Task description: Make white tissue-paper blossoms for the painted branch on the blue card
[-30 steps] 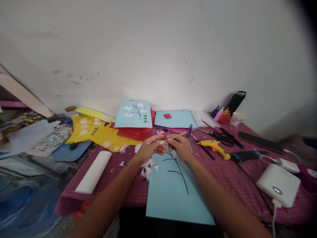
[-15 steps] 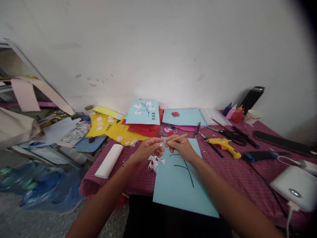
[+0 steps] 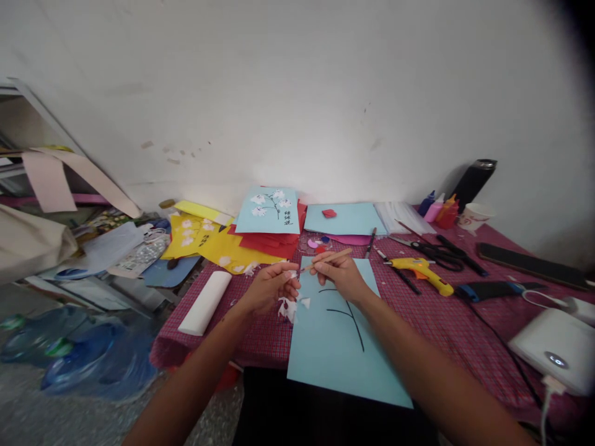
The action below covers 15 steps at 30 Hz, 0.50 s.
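Between the thumb and fingers of my left hand (image 3: pixel 275 286) is a small white paper scrap (image 3: pixel 293 274). My right hand (image 3: pixel 341 275) grips a slim tool with a light wooden handle (image 3: pixel 340 254). Its thin tip points left at the scrap; whether they touch I cannot tell. Under my hands lies a light blue sheet (image 3: pixel 325 353) with dark curved lines like a branch. Torn white paper (image 3: pixel 287 309) rests at the sheet's left edge.
At left lies a white paper roll (image 3: pixel 205 303). Blue paper with white blossoms (image 3: pixel 264 214) tops a red stack behind. On the right are a yellow glue gun (image 3: pixel 421 271), scissors (image 3: pixel 430 251), paint bottles (image 3: pixel 434 209), a paper cup (image 3: pixel 475 217) and a white power bank (image 3: pixel 553 350).
My left hand has shifted slightly left with the scrap, widening the space between my hands. The tool's tip shows more clearly. My right hand has barely moved.
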Available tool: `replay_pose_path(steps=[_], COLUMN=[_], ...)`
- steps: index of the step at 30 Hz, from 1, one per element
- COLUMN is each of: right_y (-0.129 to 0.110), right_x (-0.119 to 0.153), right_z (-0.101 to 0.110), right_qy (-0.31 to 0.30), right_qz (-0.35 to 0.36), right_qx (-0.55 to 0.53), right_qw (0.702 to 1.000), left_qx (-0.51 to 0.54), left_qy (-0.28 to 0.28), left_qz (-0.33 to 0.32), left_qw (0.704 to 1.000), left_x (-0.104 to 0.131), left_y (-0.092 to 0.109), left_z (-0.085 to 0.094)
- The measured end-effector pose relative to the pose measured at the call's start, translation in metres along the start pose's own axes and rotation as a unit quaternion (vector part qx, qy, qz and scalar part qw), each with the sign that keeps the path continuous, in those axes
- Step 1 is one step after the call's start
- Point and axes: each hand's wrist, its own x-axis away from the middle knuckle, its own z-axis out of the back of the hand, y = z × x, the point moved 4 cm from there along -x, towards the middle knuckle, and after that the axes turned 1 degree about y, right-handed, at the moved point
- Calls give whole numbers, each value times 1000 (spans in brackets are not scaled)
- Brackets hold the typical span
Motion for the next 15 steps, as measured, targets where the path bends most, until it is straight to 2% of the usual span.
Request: replay_pose_path(steps=[2, 4, 6, 8, 13, 15], right_y=[-3, -6, -8, -7, -2, -1], right_x=[-2, -4, -4, -4, -4, -4], right_z=[8, 15, 19, 20, 18, 17], right_qy=[31, 59, 73, 71, 59, 58], right_qz=[8, 14, 16, 13, 1, 3], right_qx=[-18, -32, -38, -38, -21, -22], right_qw=[999, 998, 996, 997, 998, 998], left_qx=[-55, -161, -279, -355, -446, -469], left_qy=[27, 63, 98, 110, 37, 26], left_qz=[-15, -54, -109, -155, -197, -207], left_qw=[998, 984, 949, 915, 872, 858], left_x=[5, 12, 21, 31, 50, 57], left_y=[1, 5, 8, 9, -1, -4], left_z=[10, 20, 26, 24, 5, 3])
